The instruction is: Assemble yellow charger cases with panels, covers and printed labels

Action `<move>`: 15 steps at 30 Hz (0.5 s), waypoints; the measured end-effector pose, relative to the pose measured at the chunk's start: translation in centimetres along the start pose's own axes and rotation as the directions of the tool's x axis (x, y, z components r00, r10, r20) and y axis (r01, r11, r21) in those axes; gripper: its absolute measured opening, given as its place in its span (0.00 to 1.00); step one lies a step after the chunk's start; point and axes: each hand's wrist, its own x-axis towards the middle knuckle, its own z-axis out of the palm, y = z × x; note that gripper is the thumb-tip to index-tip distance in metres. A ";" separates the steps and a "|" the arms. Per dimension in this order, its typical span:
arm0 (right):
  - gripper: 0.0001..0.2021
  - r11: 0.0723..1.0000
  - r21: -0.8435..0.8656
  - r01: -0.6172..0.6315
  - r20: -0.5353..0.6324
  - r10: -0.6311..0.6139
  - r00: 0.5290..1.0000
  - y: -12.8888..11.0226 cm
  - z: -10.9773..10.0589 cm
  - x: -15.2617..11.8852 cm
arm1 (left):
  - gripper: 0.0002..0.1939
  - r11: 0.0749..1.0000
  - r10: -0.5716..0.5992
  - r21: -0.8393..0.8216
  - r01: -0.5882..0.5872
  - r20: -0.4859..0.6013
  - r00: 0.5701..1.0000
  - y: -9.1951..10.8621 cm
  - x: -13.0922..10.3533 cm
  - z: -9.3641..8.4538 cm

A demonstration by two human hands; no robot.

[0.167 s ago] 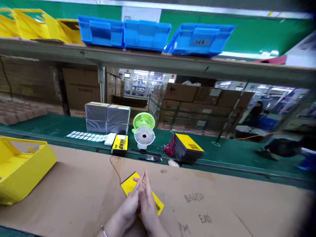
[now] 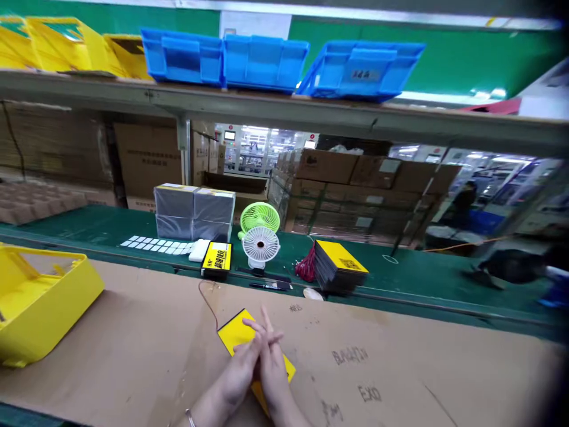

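My left hand and my right hand meet palm to palm over the cardboard-covered bench. Their fingers are stretched out and cross one another at the tips. No object shows between them, though the palms hide part of that space. Under them lies a flat yellow card or thin box with a dark edge, set at a slant. My hands cover its middle, and I cannot tell whether they touch it. A thin reddish-brown cord runs up from its left corner. A bracelet is on my left wrist.
A yellow bin stands at left. Behind the cardboard are a yellow-black box, a white fan, a green fan, a marker, a red cord bundle and a stack of yellow-topped pieces. Blue bins sit overhead.
My fingers have gone from lying flat against each other, pointing up, to crossing one another and spreading. The yellow piece beneath has stayed in place.
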 end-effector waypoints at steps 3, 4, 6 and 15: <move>0.26 0.997 -0.069 -0.025 0.015 0.026 1.000 0.2 0.0 0.2 | 0.20 0.989 0.007 0.146 0.001 -0.053 0.999 0.5 -0.2 0.4; 0.25 0.996 -0.093 -0.019 0.005 0.020 1.000 0.3 0.0 0.3 | 0.19 0.990 0.010 0.143 0.001 -0.074 0.997 0.6 -0.1 0.5; 0.23 0.993 -0.115 -0.015 0.003 0.015 1.000 0.6 0.2 0.4 | 0.19 0.995 -0.008 0.099 0.020 -0.120 0.993 0.7 0.0 0.7; 0.20 0.994 -0.107 -0.018 0.005 0.018 1.000 0.4 0.6 0.1 | 0.22 0.996 0.025 0.095 0.000 -0.266 0.964 1.1 -0.1 1.7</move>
